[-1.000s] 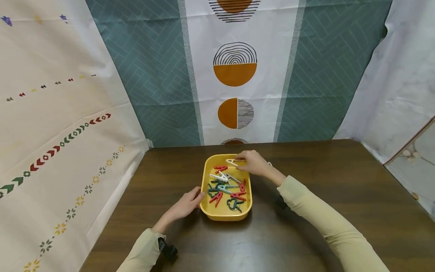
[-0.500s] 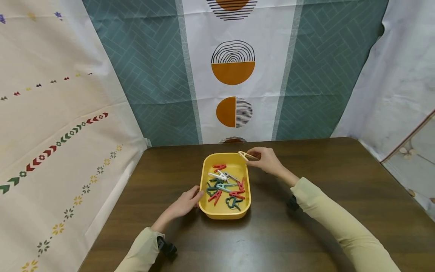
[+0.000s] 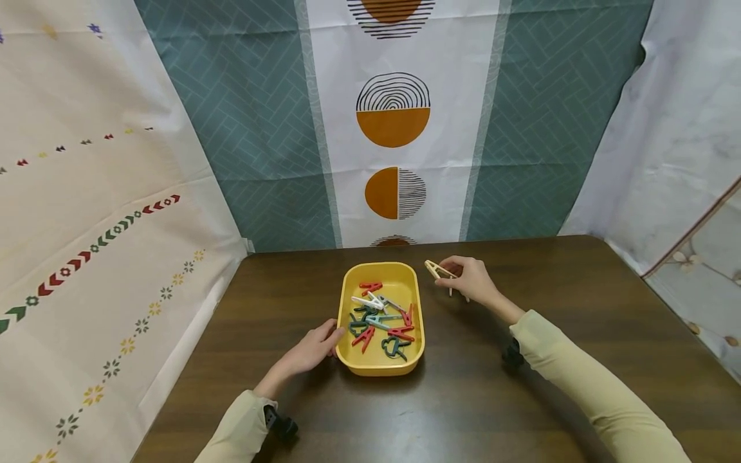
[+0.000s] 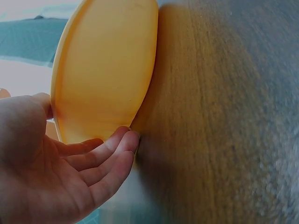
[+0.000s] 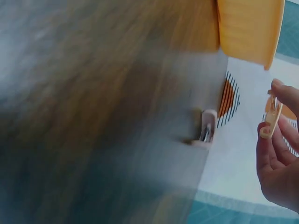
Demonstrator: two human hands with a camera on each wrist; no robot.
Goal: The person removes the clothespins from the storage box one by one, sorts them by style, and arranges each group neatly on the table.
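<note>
Right of the yellow tray [image 3: 381, 370], the right hand [image 3: 473, 281] pinches a cream clip [image 5: 273, 120], now carried clear; the left hand [image 3: 311, 349], loosely curled, holds the tray's left edge.

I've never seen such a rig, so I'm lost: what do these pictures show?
There is no robot here: a person works with two bare hands, wearing cameras. The head camera gives the wide picture, looking forward and down; a wrist camera on each arm gives a close picture of that hand's work. On the dark table stands a yellow tray with red, white and green clips inside. The left hand holds the tray's side. The right hand pinches a cream clip beside the tray. Another pale clip sits on the table, clearest in the right wrist picture.
</note>
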